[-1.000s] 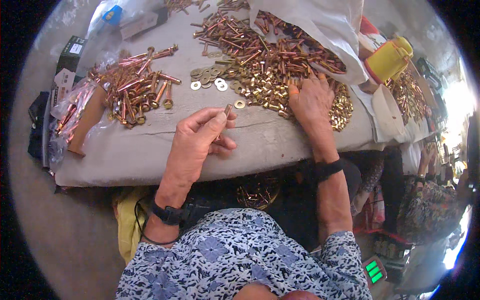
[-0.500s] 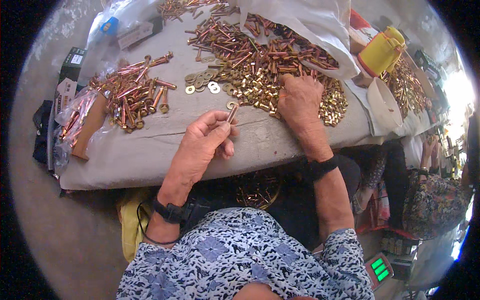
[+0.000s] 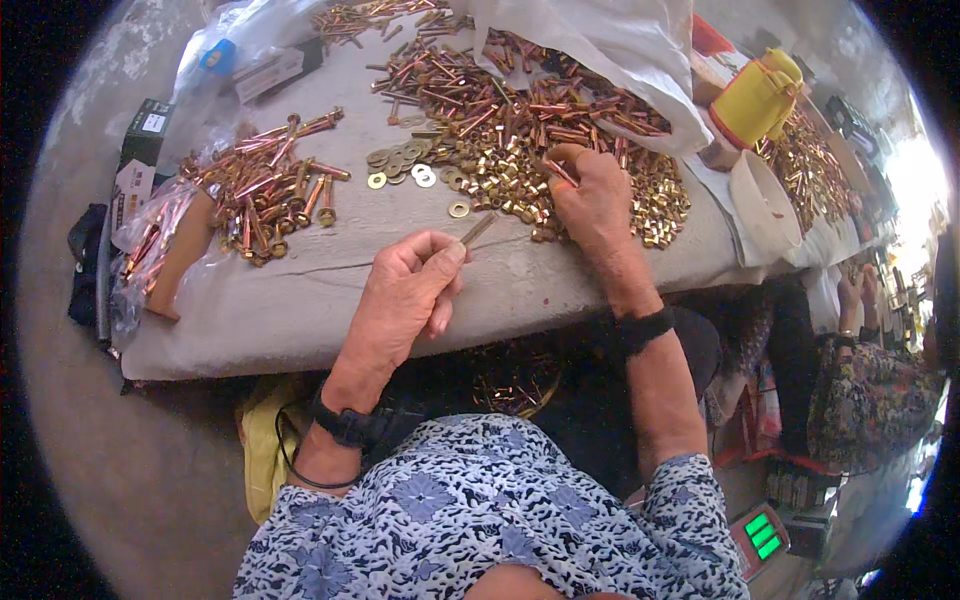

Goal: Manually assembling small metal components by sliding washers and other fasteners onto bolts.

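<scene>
A slim metal bolt (image 3: 479, 229) juts up and to the right from my left hand (image 3: 405, 295), pinched between thumb and forefinger above the table's near edge. My right hand (image 3: 598, 200) is closed at the edge of a heap of brass-coloured nuts (image 3: 510, 175). A short copper-coloured bolt (image 3: 562, 173) shows at its fingertips, partly covered by the fingers. Between the two hands a single washer (image 3: 458, 209) lies flat on the cloth, and more washers (image 3: 400, 160) are gathered left of the nuts. Behind them spreads a large pile of loose bolts (image 3: 440, 85).
Bolts with washers fitted (image 3: 270, 190) are heaped at the left, beside a brown cardboard piece (image 3: 180, 255). A white sack (image 3: 600, 40) covers part of the far pile. At the right stand a yellow jug (image 3: 758, 100) and white bowl (image 3: 765, 205); another person's hands (image 3: 858, 295) show beyond.
My right hand has drawn slightly back and left from the pile, and a copper-coloured bolt now shows at its fingertips. The bolt in my left hand has tipped further to the right.
</scene>
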Available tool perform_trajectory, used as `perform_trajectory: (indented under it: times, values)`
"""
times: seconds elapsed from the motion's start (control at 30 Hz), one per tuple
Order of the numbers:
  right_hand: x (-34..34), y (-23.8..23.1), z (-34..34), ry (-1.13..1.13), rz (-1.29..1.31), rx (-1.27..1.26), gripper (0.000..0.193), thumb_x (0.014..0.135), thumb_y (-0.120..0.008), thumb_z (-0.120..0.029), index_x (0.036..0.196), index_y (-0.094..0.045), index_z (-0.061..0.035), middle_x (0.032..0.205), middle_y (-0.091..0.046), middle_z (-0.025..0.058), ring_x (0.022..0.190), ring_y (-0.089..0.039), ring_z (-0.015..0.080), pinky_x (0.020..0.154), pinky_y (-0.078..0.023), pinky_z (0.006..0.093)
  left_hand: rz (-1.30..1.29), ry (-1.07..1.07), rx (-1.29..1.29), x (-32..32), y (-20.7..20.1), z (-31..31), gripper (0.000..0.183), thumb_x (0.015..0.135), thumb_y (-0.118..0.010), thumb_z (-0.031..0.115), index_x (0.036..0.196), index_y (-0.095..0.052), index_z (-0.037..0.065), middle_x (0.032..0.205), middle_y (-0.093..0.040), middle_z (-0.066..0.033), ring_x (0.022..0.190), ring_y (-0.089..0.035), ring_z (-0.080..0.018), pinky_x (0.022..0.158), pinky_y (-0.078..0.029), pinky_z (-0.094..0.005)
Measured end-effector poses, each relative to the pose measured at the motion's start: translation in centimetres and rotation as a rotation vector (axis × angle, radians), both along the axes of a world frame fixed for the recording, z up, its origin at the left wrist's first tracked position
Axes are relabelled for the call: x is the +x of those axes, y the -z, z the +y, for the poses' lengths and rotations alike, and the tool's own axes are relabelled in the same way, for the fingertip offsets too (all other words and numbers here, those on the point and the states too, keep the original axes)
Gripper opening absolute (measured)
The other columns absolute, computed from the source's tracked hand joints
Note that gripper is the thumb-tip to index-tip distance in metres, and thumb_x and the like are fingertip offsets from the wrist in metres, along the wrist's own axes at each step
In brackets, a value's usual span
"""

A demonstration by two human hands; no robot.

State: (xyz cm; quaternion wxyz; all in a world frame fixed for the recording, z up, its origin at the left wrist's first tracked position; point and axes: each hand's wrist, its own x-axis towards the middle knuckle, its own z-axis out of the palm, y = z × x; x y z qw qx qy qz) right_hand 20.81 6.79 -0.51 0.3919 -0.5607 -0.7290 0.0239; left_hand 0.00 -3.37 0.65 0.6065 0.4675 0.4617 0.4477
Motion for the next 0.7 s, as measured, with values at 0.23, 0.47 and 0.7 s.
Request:
perform_trajectory:
  times: [0.23,0.47,0.7]
  values:
    - [-1.1,-0.9,-2.3,-0.037,0.095,0.320,0.010,0.078,-0.062,-0.014,0.083,-0.066,-0.0061,0.067,-0.059,0.0122,0.068,-0.056,0.0294,0.062,-0.042,0.0403,0.119,-0.040,-0.014,0.8,-0.8,-0.3,0.021,0.089,-0.055,0.023,0.089,-0.060,0.002,0.056,-0.048,0.0019,0.035,-0.036,-0.0032,0.031,-0.026,-0.0189]
    - [-1.2,-2.1,-5.3,-0.426,0.643,-0.242,0.016,0.084,-0.059,-0.014,0.095,-0.065,-0.0032,0.072,-0.061,0.0040,0.064,-0.054,0.0120,0.060,-0.044,0.0250,0.226,-0.060,-0.016,1.2,-0.7,-0.5,0.022,0.087,-0.056,0.024,0.088,-0.061,0.003,0.055,-0.048,0.0020,0.037,-0.039,-0.0040,0.033,-0.028,-0.0196]
    - [-1.9,-1.6,-6.8,-0.568,0.594,-0.433,0.023,0.086,-0.053,-0.009,0.106,-0.062,-0.0037,0.078,-0.061,0.0004,0.065,-0.052,0.0065,0.058,-0.044,0.0230,0.244,-0.058,0.006,1.3,-0.5,-0.5,0.022,0.087,-0.056,0.024,0.085,-0.061,0.002,0.056,-0.050,0.0015,0.038,-0.040,-0.0047,0.033,-0.029,-0.0203]
